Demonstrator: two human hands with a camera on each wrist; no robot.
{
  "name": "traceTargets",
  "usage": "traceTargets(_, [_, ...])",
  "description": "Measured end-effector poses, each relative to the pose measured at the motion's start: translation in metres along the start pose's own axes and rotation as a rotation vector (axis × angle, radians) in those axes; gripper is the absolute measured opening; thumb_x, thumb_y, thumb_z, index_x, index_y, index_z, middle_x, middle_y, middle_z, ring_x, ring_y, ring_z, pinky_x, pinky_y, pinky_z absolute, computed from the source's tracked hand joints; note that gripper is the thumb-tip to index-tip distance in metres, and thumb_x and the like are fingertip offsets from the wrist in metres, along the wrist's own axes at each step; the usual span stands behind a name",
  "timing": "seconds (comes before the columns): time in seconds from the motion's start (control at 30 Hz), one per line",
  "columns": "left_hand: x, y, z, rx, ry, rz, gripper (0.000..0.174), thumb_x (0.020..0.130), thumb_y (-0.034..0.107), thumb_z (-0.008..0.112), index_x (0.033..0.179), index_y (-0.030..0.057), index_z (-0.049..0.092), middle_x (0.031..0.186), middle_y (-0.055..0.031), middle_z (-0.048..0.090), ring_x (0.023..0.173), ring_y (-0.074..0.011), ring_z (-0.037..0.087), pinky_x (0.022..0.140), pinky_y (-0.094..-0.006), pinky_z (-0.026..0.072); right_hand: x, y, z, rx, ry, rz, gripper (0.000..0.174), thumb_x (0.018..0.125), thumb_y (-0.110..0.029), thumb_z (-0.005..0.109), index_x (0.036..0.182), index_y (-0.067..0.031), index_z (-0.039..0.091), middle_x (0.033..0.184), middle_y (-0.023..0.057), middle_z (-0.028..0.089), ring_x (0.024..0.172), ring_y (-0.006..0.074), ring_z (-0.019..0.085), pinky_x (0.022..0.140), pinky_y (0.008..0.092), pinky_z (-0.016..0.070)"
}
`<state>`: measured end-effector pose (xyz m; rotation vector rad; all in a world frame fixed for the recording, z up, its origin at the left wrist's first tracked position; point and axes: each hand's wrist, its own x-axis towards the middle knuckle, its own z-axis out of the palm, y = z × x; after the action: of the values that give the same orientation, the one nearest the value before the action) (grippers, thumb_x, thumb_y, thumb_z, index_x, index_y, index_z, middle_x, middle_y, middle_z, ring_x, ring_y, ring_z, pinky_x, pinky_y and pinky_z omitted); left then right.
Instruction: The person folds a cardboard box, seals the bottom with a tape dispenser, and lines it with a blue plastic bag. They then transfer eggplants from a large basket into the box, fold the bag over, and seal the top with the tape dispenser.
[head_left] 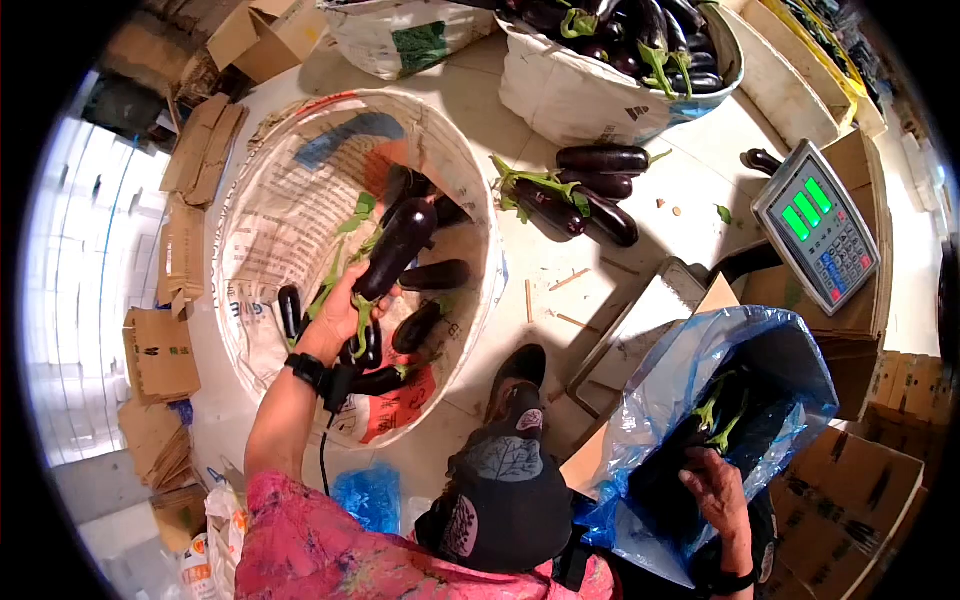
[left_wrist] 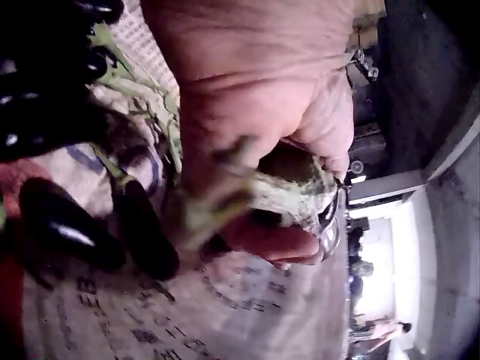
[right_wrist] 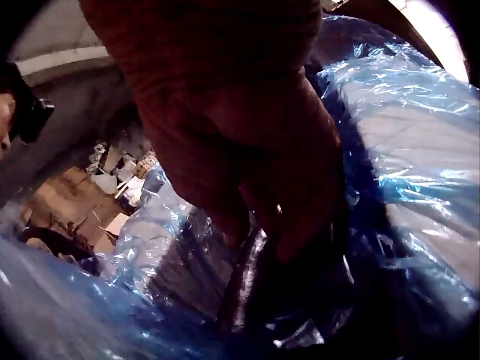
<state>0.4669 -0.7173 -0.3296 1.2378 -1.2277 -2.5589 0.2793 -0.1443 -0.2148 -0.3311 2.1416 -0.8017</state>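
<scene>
My left hand [head_left: 340,315] grips a glossy dark eggplant [head_left: 402,240] around its green stem end, raised over a large round woven-sack basket [head_left: 240,260]. Seen from the left wrist, the thumb and fingers curl round the pale cap [left_wrist: 289,196]. Below it, several more eggplants [head_left: 437,276] lie against the printed lining. On the right, my right hand [head_left: 722,490] reaches into a blue plastic bag [head_left: 650,400] lining a carton. Its fingers curl over a dark shiny eggplant [right_wrist: 251,281] there, in deep shadow. Green stems [head_left: 725,425] show just beyond the fingertips.
Several loose eggplants [head_left: 600,186] lie on the floor between the basket and a digital scale [head_left: 815,225]. A full sack of eggplants [head_left: 570,95] stands at the back. Flattened cartons [head_left: 165,350] line the left side, and stacked boxes [head_left: 850,490] the right.
</scene>
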Motion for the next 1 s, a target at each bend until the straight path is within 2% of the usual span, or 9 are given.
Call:
traceTargets(0.13, [-0.038, 0.009, 0.042, -0.039, -0.221, 0.050, 0.054, 0.100, 0.047, 0.039, 0.121, -0.0010, 0.053, 0.088, -0.0183, 0.064, 0.054, -0.0168, 0.053, 0.047, -0.0274, 0.0390, -0.004, 0.005, -0.003, -0.001, 0.019, -0.049, 0.033, 0.086, -0.006, 0.070, 0.116, 0.0036, 0.059, 0.089, 0.0154, 0.070, 0.079, 0.0202, 0.068, 0.072, 0.0314, 0.0526])
traceTargets(0.33, [-0.079, 0.038, 0.126, 0.011, -0.386, 0.053, 0.056, 0.096, 0.044, 0.050, 0.133, 0.0022, 0.047, 0.092, -0.0255, 0.066, 0.054, -0.0207, 0.059, 0.047, -0.0280, 0.0454, -0.022, 0.009, -0.018, -0.028, 0.120, -0.166, 0.032, 0.090, -0.018, 0.069, 0.113, 0.0020, 0.060, 0.091, 0.0153, 0.070, 0.076, 0.0215, 0.065, 0.070, 0.0334, 0.0512])
traceTargets(0.5, [-0.116, 0.055, 0.232, 0.254, -0.576, 0.001, 0.065, 0.093, 0.039, 0.053, 0.144, 0.0032, 0.034, 0.102, -0.0283, 0.064, 0.057, -0.0228, 0.062, 0.048, -0.0277, 0.0489, -0.037, 0.011, -0.050, 0.083, 0.473, -0.182, 0.032, 0.091, -0.022, 0.066, 0.114, 0.0002, 0.063, 0.096, 0.0139, 0.070, 0.077, 0.0199, 0.064, 0.071, 0.0333, 0.0506])
traceTargets(0.67, [-0.146, 0.029, 0.352, 0.534, -0.700, -0.177, 0.082, 0.090, 0.037, 0.057, 0.154, 0.0052, 0.016, 0.103, -0.0244, 0.064, 0.060, -0.0186, 0.063, 0.047, -0.0254, 0.0519, -0.040, 0.031, -0.053, 0.210, 0.618, -0.151, 0.030, 0.089, -0.019, 0.069, 0.112, -0.0001, 0.065, 0.100, 0.0142, 0.069, 0.080, 0.0201, 0.067, 0.073, 0.0321, 0.0532])
traceTargets(0.87, [-0.133, -0.086, 0.434, 0.736, -0.675, -0.250, 0.064, 0.094, 0.026, 0.057, 0.149, 0.0154, 0.025, 0.097, -0.0065, 0.051, 0.075, -0.0136, 0.055, 0.067, -0.0298, 0.0533, -0.041, 0.038, -0.050, 0.079, 0.686, -0.235, 0.028, 0.088, -0.019, 0.069, 0.108, -0.0005, 0.065, 0.095, 0.0165, 0.065, 0.078, 0.0266, 0.064, 0.072, 0.0359, 0.0513])
traceTargets(0.9, [-0.127, -0.104, 0.443, 0.795, -0.689, -0.207, 0.070, 0.093, 0.024, 0.057, 0.150, 0.0089, 0.018, 0.099, -0.0106, 0.053, 0.075, -0.0149, 0.055, 0.063, -0.0322, 0.0528, -0.041, 0.039, -0.051, 0.072, 0.683, -0.231, 0.028, 0.088, -0.019, 0.069, 0.109, -0.0006, 0.065, 0.095, 0.0168, 0.065, 0.079, 0.0269, 0.064, 0.072, 0.0361, 0.0510])
traceTargets(0.93, [-0.108, -0.130, 0.444, 0.915, -0.728, -0.145, 0.082, 0.092, 0.026, 0.059, 0.154, 0.0059, 0.008, 0.112, -0.0205, 0.057, 0.087, -0.0262, 0.063, 0.074, -0.0393, 0.0545, -0.041, 0.040, -0.052, 0.064, 0.679, -0.228, 0.028, 0.088, -0.019, 0.069, 0.109, -0.0008, 0.065, 0.095, 0.0170, 0.064, 0.080, 0.0272, 0.063, 0.072, 0.0362, 0.0508])
traceTargets(0.97, [-0.090, -0.165, 0.443, 1.237, -0.691, 0.202, 0.094, 0.089, 0.029, 0.063, 0.154, 0.0037, -0.001, 0.124, -0.0315, 0.054, 0.105, -0.0409, 0.062, 0.090, -0.0457, 0.0503, -0.041, 0.041, -0.051, 0.054, 0.662, -0.220, 0.029, 0.088, -0.020, 0.069, 0.110, -0.0013, 0.064, 0.098, 0.0159, 0.064, 0.082, 0.0265, 0.063, 0.073, 0.0355, 0.0509])
traceTargets(1.0, [-0.080, -0.185, 0.447, 1.228, -0.780, 0.245, 0.099, 0.087, 0.032, 0.066, 0.154, 0.0040, -0.001, 0.132, -0.0377, 0.046, 0.121, -0.0498, 0.051, 0.102, -0.0484, 0.0415, -0.040, 0.042, -0.049, 0.043, 0.646, -0.213, 0.030, 0.089, -0.020, 0.069, 0.112, -0.0018, 0.064, 0.101, 0.0148, 0.063, 0.085, 0.0258, 0.063, 0.074, 0.0349, 0.0510])
